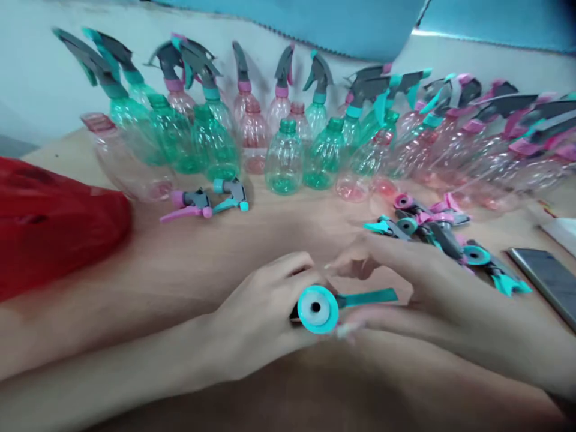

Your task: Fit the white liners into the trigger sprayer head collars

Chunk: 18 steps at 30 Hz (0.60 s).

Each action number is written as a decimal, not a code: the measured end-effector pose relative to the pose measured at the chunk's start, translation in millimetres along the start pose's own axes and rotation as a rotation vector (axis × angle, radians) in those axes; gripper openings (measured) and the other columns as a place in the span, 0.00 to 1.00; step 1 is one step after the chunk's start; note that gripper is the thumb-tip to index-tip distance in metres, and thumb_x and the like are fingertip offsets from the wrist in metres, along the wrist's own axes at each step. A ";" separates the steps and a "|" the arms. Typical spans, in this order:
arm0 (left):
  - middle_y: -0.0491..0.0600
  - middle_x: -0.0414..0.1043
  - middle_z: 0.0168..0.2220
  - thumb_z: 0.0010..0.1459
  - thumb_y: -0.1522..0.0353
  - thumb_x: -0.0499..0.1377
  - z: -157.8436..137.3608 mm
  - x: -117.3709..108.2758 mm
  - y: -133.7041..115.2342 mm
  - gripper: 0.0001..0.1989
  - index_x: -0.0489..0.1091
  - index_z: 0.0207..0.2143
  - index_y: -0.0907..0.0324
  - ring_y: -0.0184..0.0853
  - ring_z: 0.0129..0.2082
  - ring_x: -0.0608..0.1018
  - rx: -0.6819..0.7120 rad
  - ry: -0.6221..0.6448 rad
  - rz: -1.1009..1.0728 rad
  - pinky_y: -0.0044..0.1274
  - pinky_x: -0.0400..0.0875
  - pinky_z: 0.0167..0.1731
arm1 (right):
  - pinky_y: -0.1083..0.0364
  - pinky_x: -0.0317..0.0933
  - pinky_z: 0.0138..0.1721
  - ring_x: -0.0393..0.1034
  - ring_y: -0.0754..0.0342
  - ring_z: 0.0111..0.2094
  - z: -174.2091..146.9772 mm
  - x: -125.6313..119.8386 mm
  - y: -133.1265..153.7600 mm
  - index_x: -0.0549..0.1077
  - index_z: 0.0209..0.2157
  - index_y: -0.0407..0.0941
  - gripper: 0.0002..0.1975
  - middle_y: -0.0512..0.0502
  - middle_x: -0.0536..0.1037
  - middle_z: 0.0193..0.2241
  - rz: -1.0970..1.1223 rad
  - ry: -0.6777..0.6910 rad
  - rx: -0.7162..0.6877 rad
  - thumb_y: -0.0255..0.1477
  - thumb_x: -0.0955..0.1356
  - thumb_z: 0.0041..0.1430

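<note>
Turquoise and grey plastic make up the trigger sprayer head (323, 309) held low over the wooden surface (288, 231), its round collar and white inner disc turned up and its flat lever pointing right. The left hand (267, 303) is wrapped around its body. The right hand (432, 291) is curved loosely, thumb and fingers parted around the lever; whether its thumb touches the collar cannot be told.

The step in hand looks like handling or checking this single piece, separate from any bottle. Any further move on the lever would call for a steady left grip and the right fingers drawn closer.

Beyond stand open-necked, clear green plastic bottles (284, 159), with sprayer-topped bottles (317, 114) behind. Loose pink, turquoise and grey sprayer heads (443, 237) lie piled near the right hand, beside a dark, flat phone (546, 276); a red bag-like bundle (58, 225) sits at left.
</note>
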<state>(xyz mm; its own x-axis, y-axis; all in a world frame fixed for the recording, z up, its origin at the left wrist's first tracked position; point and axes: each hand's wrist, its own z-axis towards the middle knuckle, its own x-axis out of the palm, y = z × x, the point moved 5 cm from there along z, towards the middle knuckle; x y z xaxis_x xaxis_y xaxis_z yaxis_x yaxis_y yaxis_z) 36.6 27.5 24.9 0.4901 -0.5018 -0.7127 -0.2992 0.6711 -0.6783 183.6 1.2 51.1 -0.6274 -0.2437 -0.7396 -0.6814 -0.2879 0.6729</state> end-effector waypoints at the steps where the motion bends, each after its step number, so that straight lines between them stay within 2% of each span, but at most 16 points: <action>1: 0.43 0.67 0.33 0.55 0.62 0.63 0.3 -2.3 -1.9 0.10 0.69 0.36 0.57 0.31 0.32 0.72 -0.016 -0.010 -0.032 0.21 0.67 0.33 | 0.55 0.67 0.39 0.71 0.50 0.41 -5.3 1.0 -0.9 0.72 0.42 0.51 0.16 0.51 0.77 0.40 0.025 0.039 0.012 0.42 0.70 0.53; 4: 0.42 0.68 0.31 0.51 0.62 0.66 0.0 -6.0 -6.6 0.11 0.69 0.32 0.58 0.29 0.30 0.72 -0.082 -0.065 -0.113 0.20 0.66 0.31 | 0.56 0.67 0.37 0.72 0.53 0.39 -24.1 9.6 -11.2 0.72 0.43 0.52 0.11 0.53 0.78 0.40 0.063 0.155 0.036 0.39 0.67 0.59; 7: 0.41 0.67 0.30 0.52 0.61 0.66 -1.9 -2.7 -12.1 0.12 0.68 0.31 0.58 0.29 0.28 0.72 -0.109 -0.089 -0.157 0.19 0.66 0.29 | 0.56 0.67 0.34 0.73 0.52 0.39 -35.3 15.6 -16.7 0.72 0.44 0.53 0.09 0.53 0.78 0.42 -0.019 0.128 0.026 0.34 0.64 0.63; 10: 0.42 0.70 0.36 0.53 0.58 0.64 -4.1 -1.1 -16.9 0.16 0.67 0.40 0.55 0.31 0.33 0.73 -0.133 -0.108 -0.114 0.21 0.68 0.33 | 0.56 0.68 0.37 0.74 0.53 0.39 -34.4 15.0 -10.2 0.74 0.42 0.52 0.09 0.53 0.79 0.39 -0.008 0.087 -0.057 0.30 0.65 0.62; 13: 0.48 0.67 0.49 0.55 0.55 0.61 -7.0 -7.0 -14.5 0.27 0.59 0.53 0.53 0.38 0.46 0.73 -0.155 -0.093 0.038 0.29 0.69 0.45 | 0.56 0.69 0.34 0.76 0.52 0.35 -31.8 -1.9 -12.0 0.76 0.41 0.51 0.09 0.52 0.81 0.37 -0.024 0.007 -0.080 0.28 0.65 0.60; 15: 0.50 0.65 0.52 0.58 0.54 0.57 -11.4 -17.9 -4.0 0.24 0.60 0.54 0.54 0.41 0.50 0.70 -0.168 -0.079 0.210 0.33 0.66 0.49 | 0.56 0.69 0.27 0.77 0.51 0.32 -35.4 -22.3 -24.7 0.76 0.42 0.53 0.11 0.51 0.81 0.37 -0.130 -0.104 -0.079 0.30 0.65 0.60; 16: 0.51 0.65 0.51 0.61 0.56 0.55 -14.9 -26.2 4.9 0.20 0.62 0.52 0.55 0.41 0.49 0.71 -0.189 -0.083 0.311 0.33 0.66 0.50 | 0.55 0.69 0.25 0.77 0.49 0.32 -39.7 -33.7 -31.8 0.76 0.43 0.54 0.12 0.50 0.81 0.37 -0.224 -0.186 -0.128 0.31 0.64 0.60; 18: 0.52 0.65 0.50 0.63 0.59 0.52 -24.6 -50.2 25.1 0.17 0.65 0.49 0.58 0.41 0.49 0.70 -0.227 -0.169 0.595 0.34 0.64 0.50 | 0.49 0.70 0.30 0.76 0.41 0.36 -50.4 -49.8 -55.5 0.74 0.47 0.55 0.16 0.46 0.81 0.36 -0.473 -0.289 -0.116 0.33 0.62 0.60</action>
<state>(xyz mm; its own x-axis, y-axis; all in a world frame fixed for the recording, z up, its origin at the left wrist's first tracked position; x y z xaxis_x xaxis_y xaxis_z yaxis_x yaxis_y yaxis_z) -15.6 56.1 39.2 0.3040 0.0245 -0.9524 -0.7151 0.6664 -0.2111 271.7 -17.4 49.9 -0.3527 0.1957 -0.9150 -0.8778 -0.4081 0.2510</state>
